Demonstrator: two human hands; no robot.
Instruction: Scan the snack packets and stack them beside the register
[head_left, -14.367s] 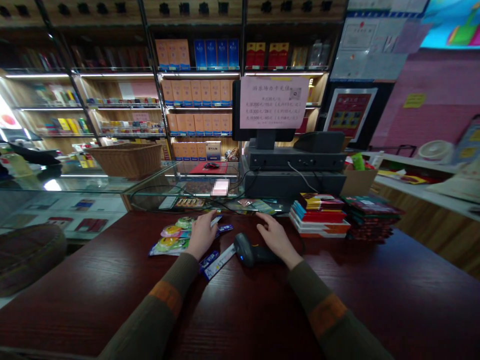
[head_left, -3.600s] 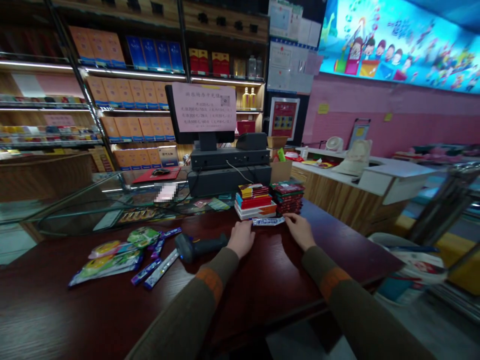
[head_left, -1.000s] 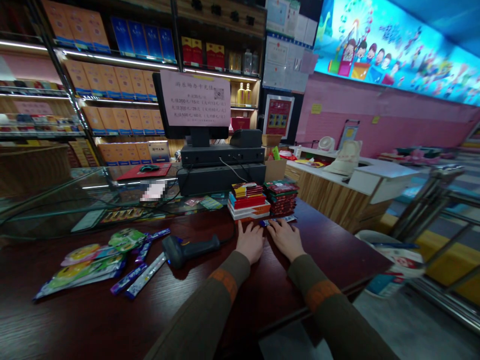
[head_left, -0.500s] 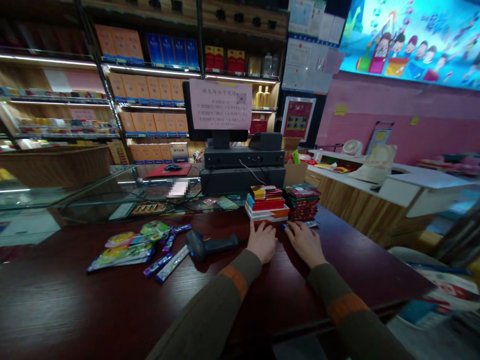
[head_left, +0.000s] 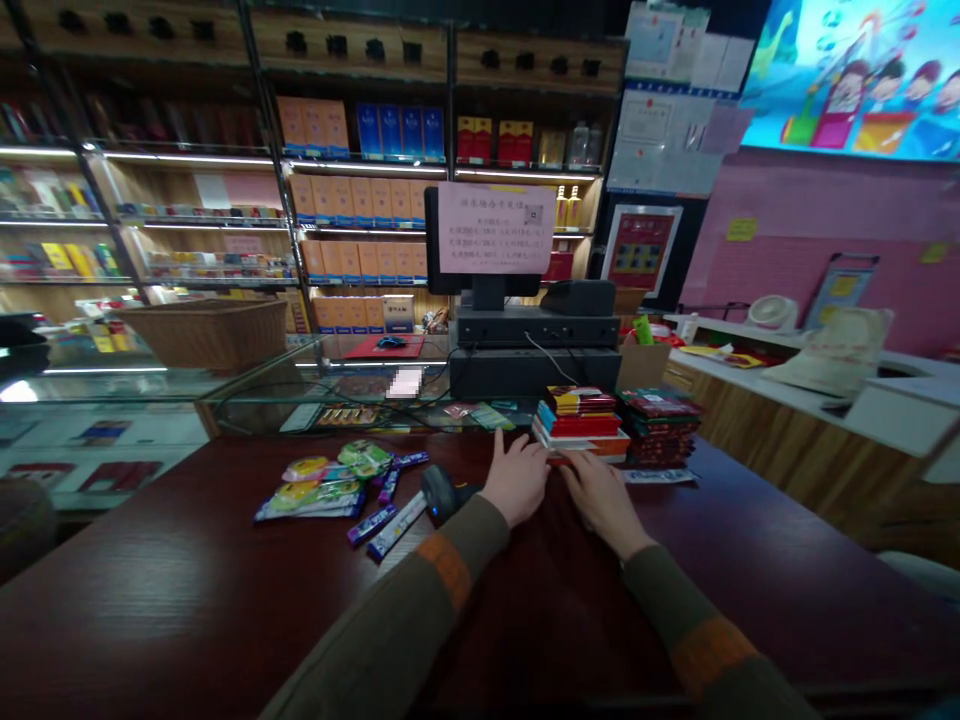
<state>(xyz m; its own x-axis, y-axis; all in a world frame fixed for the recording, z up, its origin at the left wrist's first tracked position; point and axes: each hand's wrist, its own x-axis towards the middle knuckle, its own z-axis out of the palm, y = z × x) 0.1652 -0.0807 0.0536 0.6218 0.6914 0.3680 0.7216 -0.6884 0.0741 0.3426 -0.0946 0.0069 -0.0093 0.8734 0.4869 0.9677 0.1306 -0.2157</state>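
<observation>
My left hand (head_left: pixel 517 482) lies palm down on the dark red counter, fingers spread, its fingertips by the lower left corner of a stack of red, yellow and white packs (head_left: pixel 581 425). Fingers stretched leftward, my right hand (head_left: pixel 606 500) rests at the front of that stack, close to my left hand. A small red edge shows between the fingertips; what it belongs to is hidden. Beside the stack stands a pile of dark red packets (head_left: pixel 660 428), with a blue-and-white strip (head_left: pixel 660 477) in front. A black scanner (head_left: pixel 441 492) is partly covered by my left hand.
Colourful snack bags (head_left: pixel 319 487) and purple sticks (head_left: pixel 371 524) lie at the left of the counter (head_left: pixel 225 620). Behind are a glass case, a monitor with a pink notice (head_left: pixel 495 228) and a wicker basket (head_left: pixel 214 335). Boxes fill the back shelves.
The view has turned left, so the scene sits further right. My right hand has moved left, away from the strip, and both hands are closer together. My left hand now covers more of the scanner.
</observation>
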